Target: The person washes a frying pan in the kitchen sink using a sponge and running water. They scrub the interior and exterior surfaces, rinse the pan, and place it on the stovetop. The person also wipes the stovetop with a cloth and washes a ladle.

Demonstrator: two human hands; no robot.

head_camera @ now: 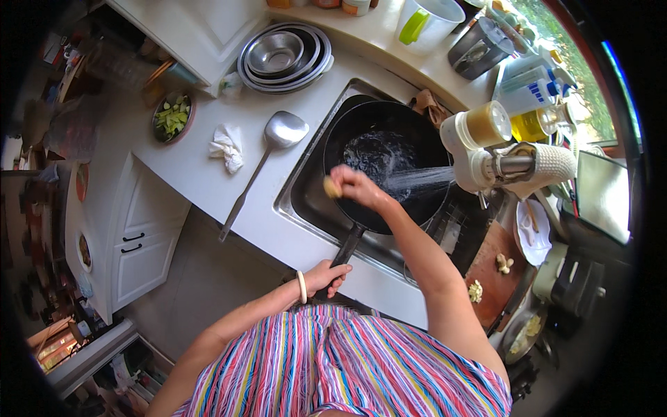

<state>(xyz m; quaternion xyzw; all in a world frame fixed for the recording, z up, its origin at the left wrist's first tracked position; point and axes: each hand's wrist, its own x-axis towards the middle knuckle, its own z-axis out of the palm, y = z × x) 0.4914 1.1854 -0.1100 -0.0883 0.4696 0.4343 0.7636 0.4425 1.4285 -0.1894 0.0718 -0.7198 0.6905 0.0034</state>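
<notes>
My left hand grips the handle of a black wok, which rests over the steel sink. Water sprays from the faucet into the wok and swirls inside it. Above the wok's near left rim is my right hand, blurred, with a small yellowish thing in its fingers; blur hides whether it is a sponge or a scrubber. On the counter left of the sink lies a metal wok spatula. Beside the spatula is a crumpled white tissue.
Nested metal bowls stand at the back left, and a bowl of cut greens farther left. At right, a cutting board bears ginger and chopped garlic. Bottles and a plastic jug line the window ledge.
</notes>
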